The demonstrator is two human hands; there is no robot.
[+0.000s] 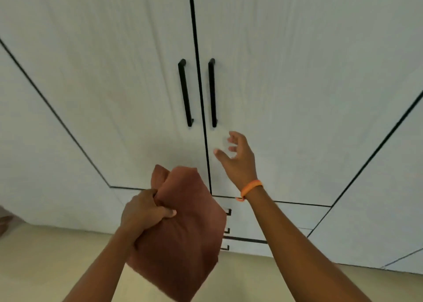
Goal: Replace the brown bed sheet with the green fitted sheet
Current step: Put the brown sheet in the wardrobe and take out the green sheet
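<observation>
A folded brown bed sheet hangs as a thick bundle in front of me, low in the middle of the view. My left hand grips its left edge, with fingers and thumb curled into the cloth. My right hand is raised in front of the right wardrobe door, just below the door's black handle. Its fingers are loosely spread and it holds nothing. An orange band circles the right wrist. No green sheet is in view.
A tall white wardrobe fills the view, with both middle doors closed. A second black handle is on the left door. Small drawers with black pulls sit below the doors. Beige floor lies underneath.
</observation>
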